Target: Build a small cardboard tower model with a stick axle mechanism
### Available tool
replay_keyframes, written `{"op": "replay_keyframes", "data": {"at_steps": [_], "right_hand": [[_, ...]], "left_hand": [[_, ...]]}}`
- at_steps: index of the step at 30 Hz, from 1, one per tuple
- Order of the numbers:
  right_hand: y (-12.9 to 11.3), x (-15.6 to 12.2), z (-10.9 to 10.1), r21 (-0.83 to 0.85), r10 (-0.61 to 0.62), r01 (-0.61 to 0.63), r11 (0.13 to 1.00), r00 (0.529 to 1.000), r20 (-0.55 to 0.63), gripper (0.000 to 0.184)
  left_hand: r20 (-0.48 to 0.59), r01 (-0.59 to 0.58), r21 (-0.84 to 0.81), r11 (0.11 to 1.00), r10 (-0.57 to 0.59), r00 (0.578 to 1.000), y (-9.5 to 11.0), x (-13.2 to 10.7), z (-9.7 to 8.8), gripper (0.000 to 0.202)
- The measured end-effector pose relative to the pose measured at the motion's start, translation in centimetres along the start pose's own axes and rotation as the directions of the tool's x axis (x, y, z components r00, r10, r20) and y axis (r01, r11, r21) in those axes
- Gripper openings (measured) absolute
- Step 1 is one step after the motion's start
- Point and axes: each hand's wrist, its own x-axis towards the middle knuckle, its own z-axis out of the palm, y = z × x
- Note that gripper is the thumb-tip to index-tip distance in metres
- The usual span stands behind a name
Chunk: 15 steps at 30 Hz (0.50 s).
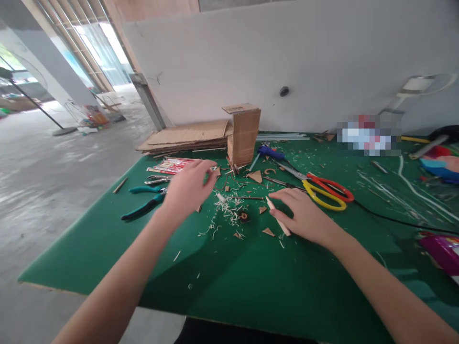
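Note:
My left hand (191,184) hovers over the left part of the green table, fingers curved and a gap between thumb and forefinger. Something small and pale shows by its fingertips, too unclear to name. Close beside that hand are teal-handled pliers (146,201) and several red-and-white wrapped sticks (168,166). My right hand (299,210) is at a pale wooden stick (280,222), its thumb against the stick and its forefinger apart from the thumb. Between the hands lie curled shavings (226,210), a thin metal rod (247,198) and a small brown piece with a hole (244,217).
A cardboard construction (245,136) stands at the back, beside stacked cardboard sheets (190,134). Scissors with red and yellow handles (324,191), a blue-handled tool (271,152) and a black cable (394,220) lie to the right. A purple packet (441,255) sits at the right edge.

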Motion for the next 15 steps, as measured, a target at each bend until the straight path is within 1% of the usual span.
{"op": "replay_keyframes", "data": {"at_steps": [1, 2, 4, 5, 6, 7, 9, 12, 15], "right_hand": [[-0.1, 0.0, 0.1, 0.014, -0.010, 0.010, 1.000, 1.000, 0.012, 0.034], [-0.2, 0.1, 0.3, 0.021, -0.021, 0.020, 1.000, 0.999, 0.027, 0.035], [-0.3, 0.3, 0.9, 0.014, -0.032, 0.031, 0.999, 0.998, 0.052, 0.032], [-0.3, 0.5, 1.2, 0.008, -0.030, 0.029, 1.000, 0.998, 0.056, 0.028], [-0.3, 0.7, 1.5, 0.005, -0.024, 0.024, 1.000, 0.998, 0.053, 0.022], [-0.3, 0.8, 1.8, 0.008, -0.018, 0.018, 1.000, 0.999, 0.044, 0.018], [-0.1, 1.0, 2.0, 0.027, -0.009, 0.008, 1.000, 1.000, 0.025, 0.013], [0.4, 1.0, 1.8, 0.042, -0.016, 0.017, 0.999, 1.000, -0.008, 0.008], [0.8, 0.8, 1.3, 0.056, 0.012, -0.009, 0.998, 0.998, -0.055, 0.009]], "left_hand": [[0.047, 0.064, 0.091, 0.994, -0.069, 0.997, -0.9, -0.4, -0.7, 0.035], [0.130, 0.098, 0.179, 0.979, -0.122, 0.984, -1.6, -1.1, -1.1, 0.038], [0.282, 0.120, 0.291, 0.949, -0.205, 0.937, -2.8, -2.7, -1.2, 0.042], [0.339, 0.125, 0.311, 0.942, -0.233, 0.912, -3.2, -3.5, -0.9, 0.043], [0.383, 0.119, 0.304, 0.945, -0.235, 0.893, -3.4, -4.3, -0.5, 0.041], [0.408, 0.118, 0.279, 0.953, -0.228, 0.884, -3.5, -4.8, -0.1, 0.038], [0.413, 0.125, 0.214, 0.969, -0.206, 0.887, -3.5, -5.5, 0.7, 0.030], [0.348, 0.127, 0.085, 0.988, -0.149, 0.926, -3.1, -5.3, 1.5, 0.020], [0.285, 0.119, -0.127, 0.985, -0.078, 0.955, -1.9, -4.5, 1.8, 0.014]]}}
